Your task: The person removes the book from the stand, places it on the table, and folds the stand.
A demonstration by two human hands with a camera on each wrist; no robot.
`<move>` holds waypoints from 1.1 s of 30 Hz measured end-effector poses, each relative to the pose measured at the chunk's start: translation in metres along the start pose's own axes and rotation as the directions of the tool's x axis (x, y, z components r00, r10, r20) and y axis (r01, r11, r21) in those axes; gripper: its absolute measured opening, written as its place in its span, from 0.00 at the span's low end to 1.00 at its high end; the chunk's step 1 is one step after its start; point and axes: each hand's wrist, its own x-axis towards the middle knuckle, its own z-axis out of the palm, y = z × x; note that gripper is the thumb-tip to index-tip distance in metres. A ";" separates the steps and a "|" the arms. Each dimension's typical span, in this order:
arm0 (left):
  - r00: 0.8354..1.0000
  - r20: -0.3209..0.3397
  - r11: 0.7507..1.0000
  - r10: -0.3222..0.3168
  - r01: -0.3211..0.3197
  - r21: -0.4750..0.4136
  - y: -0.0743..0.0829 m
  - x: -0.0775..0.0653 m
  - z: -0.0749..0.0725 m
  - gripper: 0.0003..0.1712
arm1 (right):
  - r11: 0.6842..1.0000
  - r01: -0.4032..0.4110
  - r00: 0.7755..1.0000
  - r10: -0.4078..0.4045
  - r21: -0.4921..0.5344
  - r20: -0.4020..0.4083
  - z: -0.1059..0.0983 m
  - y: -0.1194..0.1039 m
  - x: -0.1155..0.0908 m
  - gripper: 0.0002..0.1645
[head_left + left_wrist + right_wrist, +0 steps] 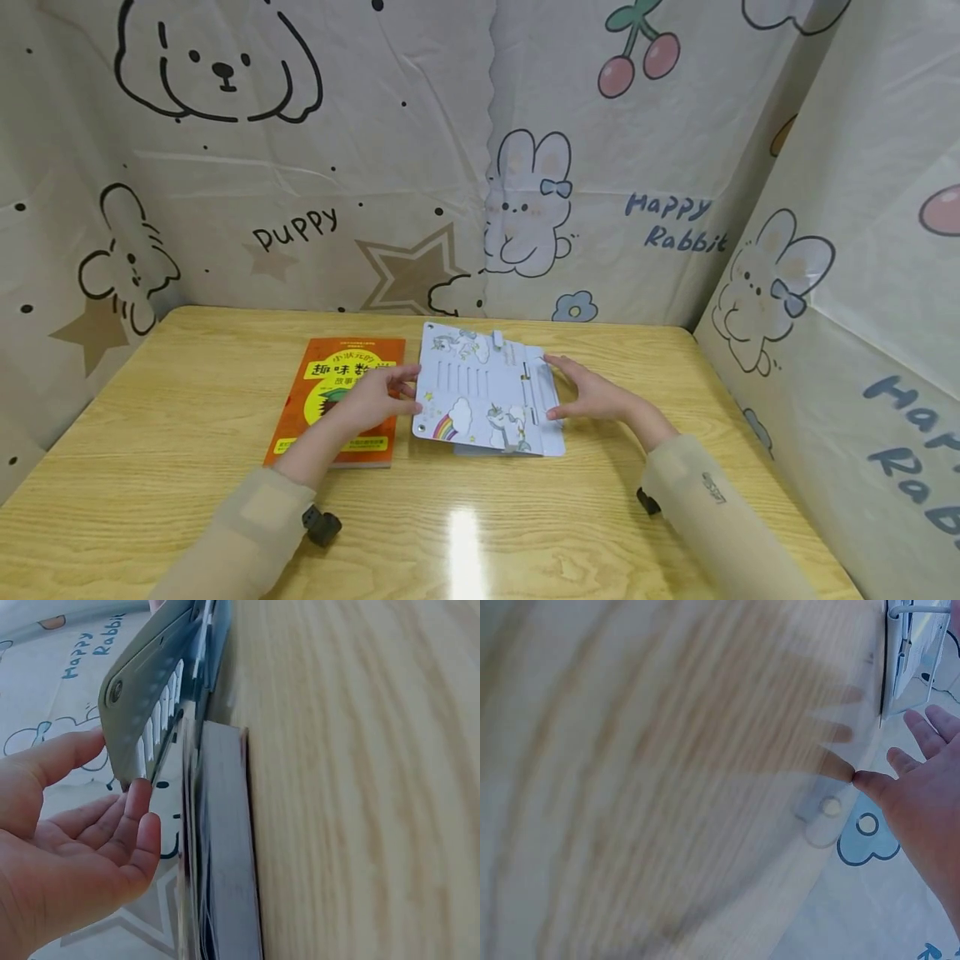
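Note:
A pale book stand point(468, 387) with unicorn and rainbow prints lies on the table, its slotted top panel tilted up at the left above a base plate. My left hand point(378, 396) holds the panel's left edge; in the left wrist view its thumb point(71, 756) touches the panel point(142, 697) near a rivet, with fingers curled under the edge. At the stand's right edge, my right hand point(596, 393) spreads its thumb and fingers. In the right wrist view the right thumb point(874, 784) meets the tabletop, the other fingers extended towards the stand's wire part point(922, 611).
An orange book point(300, 417) with a yellow cover design lies left of the stand, partly beneath my left forearm. The wooden table point(480, 517) is bordered by a printed cloth backdrop point(405, 167) at the back and sides.

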 end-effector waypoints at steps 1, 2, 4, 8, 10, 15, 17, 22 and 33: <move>1.000 0.003 1.000 -0.006 0.005 0.004 -0.001 0.001 0.000 0.38 | 1.000 -0.002 1.000 0.002 -0.005 0.003 0.000 0.000 0.000 0.62; 1.000 0.007 1.000 -0.019 0.019 0.001 -0.002 0.001 0.001 0.38 | 1.000 -0.003 1.000 0.003 -0.009 0.007 -0.001 0.001 0.000 0.62; 0.999 0.019 1.000 -0.030 0.030 0.004 -0.003 0.003 0.001 0.38 | 1.000 -0.004 1.000 0.004 -0.014 0.014 -0.001 0.001 0.001 0.63; 0.999 0.033 0.999 -0.039 0.039 0.023 -0.006 0.005 0.002 0.39 | 1.000 -0.006 1.000 0.006 -0.016 0.028 -0.002 0.001 0.003 0.64; 0.999 0.036 0.998 -0.039 0.037 0.043 -0.008 0.006 0.002 0.39 | 1.000 -0.002 0.999 0.003 -0.019 0.036 -0.002 0.001 0.004 0.64; 0.999 0.038 0.995 -0.037 0.034 0.091 -0.009 0.007 0.004 0.38 | 0.999 0.002 0.999 0.001 -0.049 0.050 -0.004 -0.002 0.007 0.66; 0.998 0.037 0.992 -0.043 0.038 0.116 -0.008 0.008 0.004 0.38 | 0.998 0.001 0.998 0.002 -0.058 0.056 -0.006 -0.003 0.008 0.66; 0.998 0.031 0.982 -0.061 0.054 0.181 -0.006 0.009 0.006 0.39 | 0.997 0.005 0.997 0.001 -0.079 0.071 -0.009 -0.007 0.009 0.65; 0.998 0.034 0.964 -0.052 0.041 0.262 -0.005 0.010 0.010 0.39 | 0.987 0.011 0.996 0.003 -0.157 0.088 -0.005 -0.014 0.015 0.66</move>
